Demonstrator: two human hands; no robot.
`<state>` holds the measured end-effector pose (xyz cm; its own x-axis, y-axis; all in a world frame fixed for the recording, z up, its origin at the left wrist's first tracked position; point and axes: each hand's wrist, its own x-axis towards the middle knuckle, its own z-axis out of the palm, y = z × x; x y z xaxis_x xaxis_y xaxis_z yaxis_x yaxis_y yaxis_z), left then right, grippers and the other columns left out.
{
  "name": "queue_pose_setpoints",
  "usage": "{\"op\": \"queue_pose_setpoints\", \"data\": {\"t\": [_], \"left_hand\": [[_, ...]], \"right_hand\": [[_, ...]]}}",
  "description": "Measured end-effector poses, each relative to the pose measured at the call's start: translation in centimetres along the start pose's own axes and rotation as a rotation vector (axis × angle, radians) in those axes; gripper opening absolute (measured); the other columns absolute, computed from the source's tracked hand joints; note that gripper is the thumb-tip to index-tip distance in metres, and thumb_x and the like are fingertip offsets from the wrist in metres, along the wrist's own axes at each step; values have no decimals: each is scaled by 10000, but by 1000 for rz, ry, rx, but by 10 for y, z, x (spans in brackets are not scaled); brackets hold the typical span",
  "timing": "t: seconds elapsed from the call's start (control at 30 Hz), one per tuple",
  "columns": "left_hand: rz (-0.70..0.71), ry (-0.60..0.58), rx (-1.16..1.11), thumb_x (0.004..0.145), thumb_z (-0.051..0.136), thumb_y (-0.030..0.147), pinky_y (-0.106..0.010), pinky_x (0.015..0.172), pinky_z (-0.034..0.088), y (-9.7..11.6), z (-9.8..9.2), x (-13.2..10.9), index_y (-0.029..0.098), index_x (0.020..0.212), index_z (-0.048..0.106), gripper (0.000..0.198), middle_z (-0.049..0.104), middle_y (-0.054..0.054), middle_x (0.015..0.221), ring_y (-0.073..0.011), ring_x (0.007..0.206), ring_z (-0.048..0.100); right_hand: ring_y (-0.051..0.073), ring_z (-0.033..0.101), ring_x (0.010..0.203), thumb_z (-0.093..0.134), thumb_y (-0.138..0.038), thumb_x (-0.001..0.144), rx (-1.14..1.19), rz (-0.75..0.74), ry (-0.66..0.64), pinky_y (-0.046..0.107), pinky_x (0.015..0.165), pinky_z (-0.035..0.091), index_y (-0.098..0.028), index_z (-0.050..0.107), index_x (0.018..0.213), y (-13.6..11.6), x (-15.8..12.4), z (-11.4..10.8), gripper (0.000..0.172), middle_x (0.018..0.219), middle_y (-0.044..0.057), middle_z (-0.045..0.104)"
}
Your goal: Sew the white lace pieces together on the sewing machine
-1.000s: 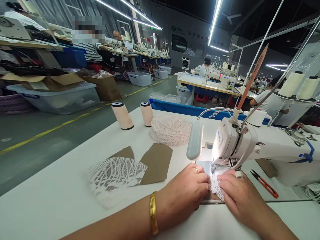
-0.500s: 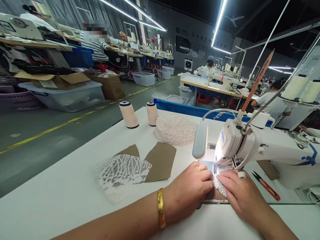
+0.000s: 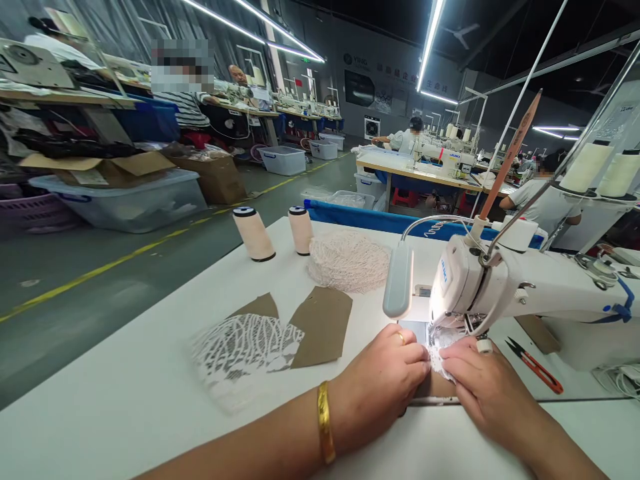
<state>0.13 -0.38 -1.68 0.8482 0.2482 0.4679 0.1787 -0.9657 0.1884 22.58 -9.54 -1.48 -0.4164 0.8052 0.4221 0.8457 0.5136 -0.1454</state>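
Observation:
A small piece of white lace [image 3: 440,363] lies under the needle area of a white sewing machine [image 3: 457,283], lit by its lamp. My left hand [image 3: 385,363] is closed at the lace's left edge, fingers curled and pressed together. On the other side my right hand [image 3: 483,377] pinches the lace between thumb and fingers, close to the presser foot. The needle itself is hidden behind the machine head and my fingers. To the left, another lace piece [image 3: 245,350] rests partly over brown card patterns [image 3: 323,327].
Two cones of pale thread [image 3: 254,235] and a pile of lace [image 3: 349,260] stand at the table's far side. Thread snips [image 3: 535,367] with orange handles lie right of my right hand. A grey lamp [image 3: 399,280] hangs left of the machine head. Co-workers sit at other machines beyond.
The lace between my hands has bunched and shifted a little toward the needle, my right fingers with it. The whole view has turned slightly.

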Motion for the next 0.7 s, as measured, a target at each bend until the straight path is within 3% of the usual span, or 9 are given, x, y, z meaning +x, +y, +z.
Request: {"op": "queue_pose_setpoints", "data": {"t": [0.33,0.47,0.57,0.7], "left_hand": [[-56,6,48,994,502,92,-371,824,457,-13,-1,11,201,923,725,258,730,-60,873,-225,866,633],[-119,-49,-15,1018,453,138,-383,844,471,-16,-4,15,190,890,716,297,745,-61,919,-236,893,652],[-318,-116,-162,993,473,177,-364,874,488,-23,-10,22,204,890,711,261,733,-45,936,-227,917,655],[-565,-98,-215,981,510,269,-376,900,504,-45,-6,44,190,878,689,221,688,-59,946,-240,939,634]], "right_hand": [[269,658,1043,457,-34,900,-74,172,-50,379,862,521,-239,670,1233,6,2,11,446,1233,76,727],[300,643,1122,458,-67,921,-81,223,-40,416,908,535,-242,668,1300,12,3,16,467,1237,104,721],[318,613,1186,491,-59,901,-77,221,-27,432,942,535,-254,676,1299,15,3,17,480,1251,109,713],[294,622,1155,508,-31,882,-73,199,8,407,945,539,-265,700,1237,12,6,14,467,1226,89,723]]}}
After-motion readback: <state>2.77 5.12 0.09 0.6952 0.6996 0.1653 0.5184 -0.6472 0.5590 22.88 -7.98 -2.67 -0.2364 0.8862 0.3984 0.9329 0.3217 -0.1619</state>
